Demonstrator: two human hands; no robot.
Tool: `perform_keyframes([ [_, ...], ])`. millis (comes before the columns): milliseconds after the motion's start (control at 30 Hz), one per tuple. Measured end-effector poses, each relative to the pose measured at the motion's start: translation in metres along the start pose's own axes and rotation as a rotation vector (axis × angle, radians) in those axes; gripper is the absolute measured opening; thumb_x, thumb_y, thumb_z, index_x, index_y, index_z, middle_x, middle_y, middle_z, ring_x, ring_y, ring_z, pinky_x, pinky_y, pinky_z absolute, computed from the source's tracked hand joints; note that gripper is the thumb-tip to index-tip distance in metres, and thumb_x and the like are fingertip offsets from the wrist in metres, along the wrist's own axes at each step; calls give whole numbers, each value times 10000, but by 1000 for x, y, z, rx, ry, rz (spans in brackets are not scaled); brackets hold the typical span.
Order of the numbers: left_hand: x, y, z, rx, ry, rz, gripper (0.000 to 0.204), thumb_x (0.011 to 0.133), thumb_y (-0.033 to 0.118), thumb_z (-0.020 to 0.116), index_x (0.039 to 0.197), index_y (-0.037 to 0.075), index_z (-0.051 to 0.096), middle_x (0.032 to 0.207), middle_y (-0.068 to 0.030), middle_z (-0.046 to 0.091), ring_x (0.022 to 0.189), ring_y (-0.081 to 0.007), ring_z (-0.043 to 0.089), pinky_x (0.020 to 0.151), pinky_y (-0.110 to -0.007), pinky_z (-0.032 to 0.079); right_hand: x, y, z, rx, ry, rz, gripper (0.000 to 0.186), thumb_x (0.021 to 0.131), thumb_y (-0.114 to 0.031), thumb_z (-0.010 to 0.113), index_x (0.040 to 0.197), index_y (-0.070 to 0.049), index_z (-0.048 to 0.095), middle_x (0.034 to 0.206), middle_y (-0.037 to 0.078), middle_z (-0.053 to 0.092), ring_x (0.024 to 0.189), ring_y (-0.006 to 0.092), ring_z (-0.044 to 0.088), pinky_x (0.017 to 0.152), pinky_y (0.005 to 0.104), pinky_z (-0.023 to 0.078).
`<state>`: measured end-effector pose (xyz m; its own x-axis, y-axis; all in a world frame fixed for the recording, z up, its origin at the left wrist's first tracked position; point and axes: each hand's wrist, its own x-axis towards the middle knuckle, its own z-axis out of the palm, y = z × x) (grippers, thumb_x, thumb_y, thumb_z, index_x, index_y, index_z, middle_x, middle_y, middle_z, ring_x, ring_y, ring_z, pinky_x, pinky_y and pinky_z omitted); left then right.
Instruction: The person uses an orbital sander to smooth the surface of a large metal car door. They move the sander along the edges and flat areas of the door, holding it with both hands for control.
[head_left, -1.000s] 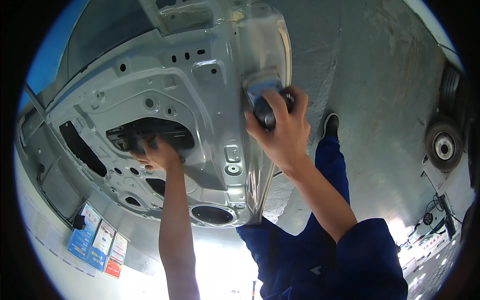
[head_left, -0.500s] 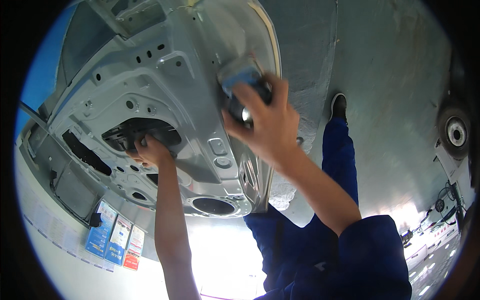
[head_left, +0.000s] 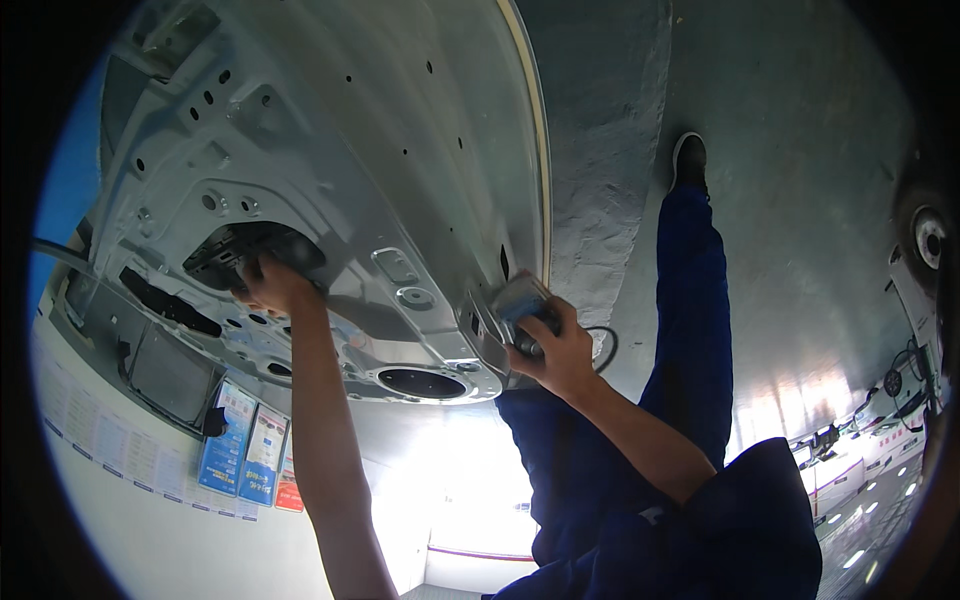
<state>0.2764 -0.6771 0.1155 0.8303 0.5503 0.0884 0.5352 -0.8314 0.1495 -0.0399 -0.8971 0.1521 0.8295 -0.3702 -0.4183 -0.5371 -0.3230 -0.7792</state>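
A grey bare car door (head_left: 400,200), with its inner side toward me, fills the left and middle of the view. My left hand (head_left: 278,290) is closed on the rim of the large dark opening (head_left: 255,245) in its inner panel; some fingertips are hidden inside. My right hand (head_left: 563,355) grips a blue-and-grey power sander (head_left: 522,300) with a rectangular pad. The sander is at the door's near right edge, by its narrow end face; whether the pad touches the metal I cannot tell. A dark hose (head_left: 612,345) curves out beside my right wrist.
A beige strip (head_left: 536,120) runs along the door's right edge. My outstretched leg (head_left: 690,270) rests on the grey floor (head_left: 790,200) to the right. A wheel (head_left: 928,238) stands at the far right. Posters (head_left: 228,440) hang on the wall at lower left.
My right hand has brought the sander from the door's upper right face down to its near right edge. My left hand keeps its hold on the opening. The view has shifted slightly.
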Motion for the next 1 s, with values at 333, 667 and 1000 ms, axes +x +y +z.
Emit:
perform_keyframes([
  [333,-8,15,-7,19,-51,21,589,811,525,555,1265,163,658,1460,-123,294,1300,-337,336,1010,-613,310,114,-60,-10,135,310,109,490,683,-309,830,1113,-193,626,1224,195,457,905,355,657,660,413,601],
  [667,75,-56,26,291,-49,-8,603,828,548,585,1265,136,640,1465,-117,292,1343,-334,296,1016,-564,364,-78,11,37,37,-19,275,524,675,-326,854,1130,-167,647,1249,230,455,963,365,652,744,411,602],
  [1000,79,-51,46,938,-171,300,611,899,540,575,1264,49,578,1308,-183,512,1289,-336,420,961,-484,429,68,-34,6,115,310,91,553,665,-269,850,1136,-147,587,1184,216,448,878,353,631,632,408,570],
])
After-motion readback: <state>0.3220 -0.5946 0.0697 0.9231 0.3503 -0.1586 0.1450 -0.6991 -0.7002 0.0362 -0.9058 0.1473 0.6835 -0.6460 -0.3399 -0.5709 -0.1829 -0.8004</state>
